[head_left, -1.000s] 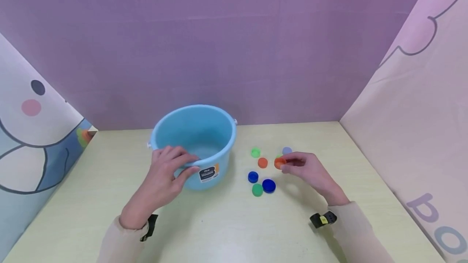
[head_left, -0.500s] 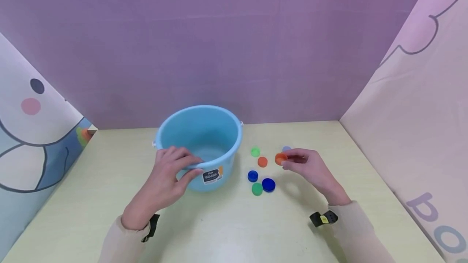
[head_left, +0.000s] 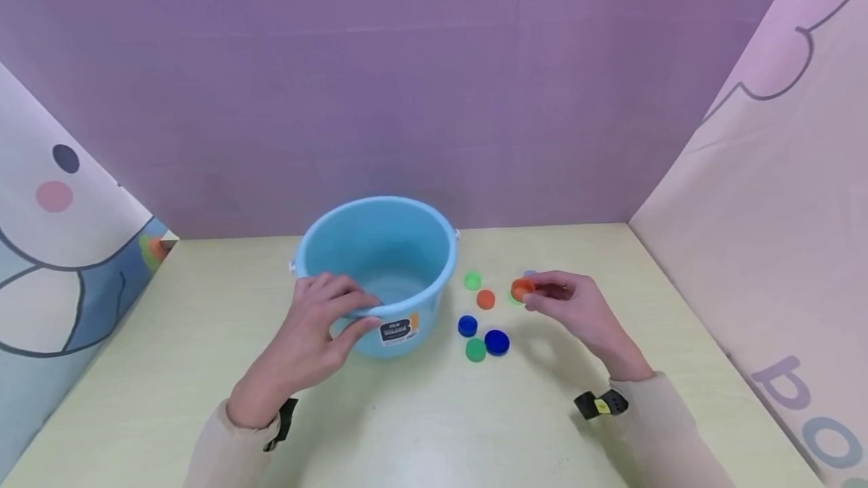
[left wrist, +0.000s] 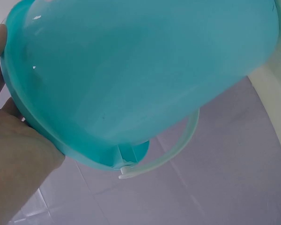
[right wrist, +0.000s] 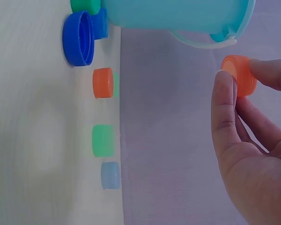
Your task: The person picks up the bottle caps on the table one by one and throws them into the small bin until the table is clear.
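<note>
A light blue bucket (head_left: 366, 236) stands upright on the table, with a dark label on its near side. My left hand (head_left: 308, 337) grips its near rim, fingers over the inside and thumb outside. In the left wrist view the bucket's outer wall (left wrist: 145, 75) fills most of the picture. To the right, my right hand (head_left: 576, 311) pinches an orange bottle cap (head_left: 521, 290) above the table. The right wrist view shows that orange cap (right wrist: 241, 77) between thumb and fingers, apart from the other caps.
Several bottle caps lie right of the bucket: a light green one (head_left: 472, 281), an orange-red one (head_left: 485, 300), a blue one (head_left: 467, 326), a dark blue one (head_left: 497, 343) and a green one (head_left: 476, 350). A pale blue cap (right wrist: 110, 176) is partly hidden in the head view.
The bucket has shifted to the right, toward the caps, with my left hand on its rim. My right hand has risen slightly with the orange bottle cap.
</note>
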The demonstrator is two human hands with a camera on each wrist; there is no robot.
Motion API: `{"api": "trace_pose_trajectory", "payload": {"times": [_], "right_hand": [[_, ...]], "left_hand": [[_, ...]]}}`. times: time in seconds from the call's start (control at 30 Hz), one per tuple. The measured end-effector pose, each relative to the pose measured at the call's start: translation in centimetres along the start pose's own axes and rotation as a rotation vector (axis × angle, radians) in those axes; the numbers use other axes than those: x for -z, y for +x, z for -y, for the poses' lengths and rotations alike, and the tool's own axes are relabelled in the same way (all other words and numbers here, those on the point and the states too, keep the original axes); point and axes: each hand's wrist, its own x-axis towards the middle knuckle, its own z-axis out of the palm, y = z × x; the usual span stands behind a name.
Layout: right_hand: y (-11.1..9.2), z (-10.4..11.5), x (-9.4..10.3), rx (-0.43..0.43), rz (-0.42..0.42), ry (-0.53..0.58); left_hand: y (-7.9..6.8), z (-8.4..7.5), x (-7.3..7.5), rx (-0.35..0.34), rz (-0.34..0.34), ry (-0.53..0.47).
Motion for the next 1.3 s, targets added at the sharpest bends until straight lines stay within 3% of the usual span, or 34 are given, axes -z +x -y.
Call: {"api": "trace_pose_trajectory", "payload": {"times": [0.73,1.3], "right_hand": [[-0.6,1.4,0.0,0.017,-0.003,-0.013],[-1.1,3.1,-0.4,0.080,-0.001,-0.026]], "left_hand": [[-0.1,-0.3,0.1,-0.007,0.031,-0.061],[-0.1,-0.1,0.1,-0.019,0.032,-0.077]]}}
